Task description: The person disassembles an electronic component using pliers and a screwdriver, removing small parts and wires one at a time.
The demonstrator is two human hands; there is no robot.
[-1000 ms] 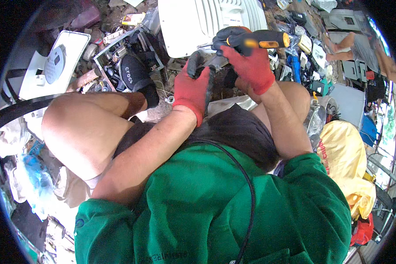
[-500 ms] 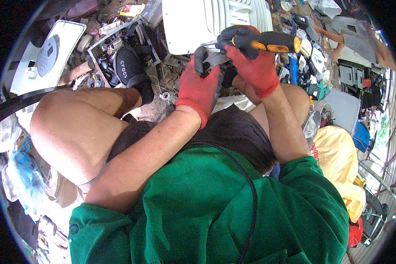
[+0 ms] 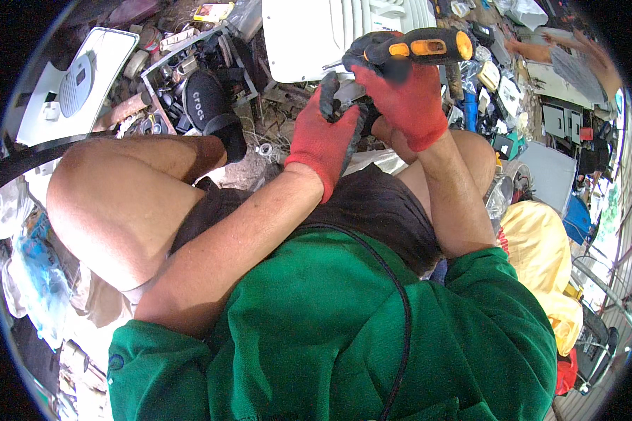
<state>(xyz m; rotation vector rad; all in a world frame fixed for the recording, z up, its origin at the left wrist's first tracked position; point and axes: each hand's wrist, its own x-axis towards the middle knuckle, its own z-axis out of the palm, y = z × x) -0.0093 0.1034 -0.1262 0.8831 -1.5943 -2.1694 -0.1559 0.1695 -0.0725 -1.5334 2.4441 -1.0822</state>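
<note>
My right hand (image 3: 405, 98), in a red glove with dark fingers, is closed around a screwdriver (image 3: 430, 48) with a black and orange handle. Its thin metal shaft points left, just above the fingers of my left hand. My left hand (image 3: 324, 135), gloved alike, has its thumb and fingers curled around a small greyish piece (image 3: 348, 90); its kind I cannot make out. Both hands are between my knees. Directly beyond them lies a large white plastic casing (image 3: 298, 42) with ridges along its right side.
Mixed scrap and electronic parts cover the ground. A white panel (image 3: 77, 88) leans at the left, near an open metal frame (image 3: 149, 83) and my black shoe (image 3: 205, 102). Another person's arm (image 3: 530, 50) shows at the far right. A yellow sack (image 3: 534, 245) lies right of me.
The screwdriver and my right hand have shifted slightly up and left, and the handle has tilted upward. My left hand has turned slightly, its fingers a little more spread.
</note>
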